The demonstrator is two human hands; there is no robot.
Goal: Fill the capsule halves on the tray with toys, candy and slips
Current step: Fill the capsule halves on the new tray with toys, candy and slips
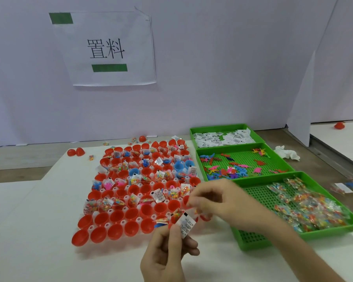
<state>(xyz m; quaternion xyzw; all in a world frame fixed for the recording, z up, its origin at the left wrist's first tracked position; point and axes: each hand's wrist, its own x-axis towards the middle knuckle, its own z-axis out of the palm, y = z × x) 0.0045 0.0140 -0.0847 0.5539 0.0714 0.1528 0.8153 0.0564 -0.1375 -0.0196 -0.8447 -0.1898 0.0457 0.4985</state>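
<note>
left hand pinches a white printed paper slip over the near right corner of the white tray of red plastic capsule halves; right hand curled alongside, grip unclear.

Tray lies left of bins; slips behind toys behind candy.

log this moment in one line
left hand: pinches slip | right hand: by tray, grip blurred | front capsule halves: empty

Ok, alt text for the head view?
The left hand pinches a printed slip over a tray of red capsule halves, many filled; the right hand hovers beside it. Green bins at right hold slips, toys and candy.
</note>
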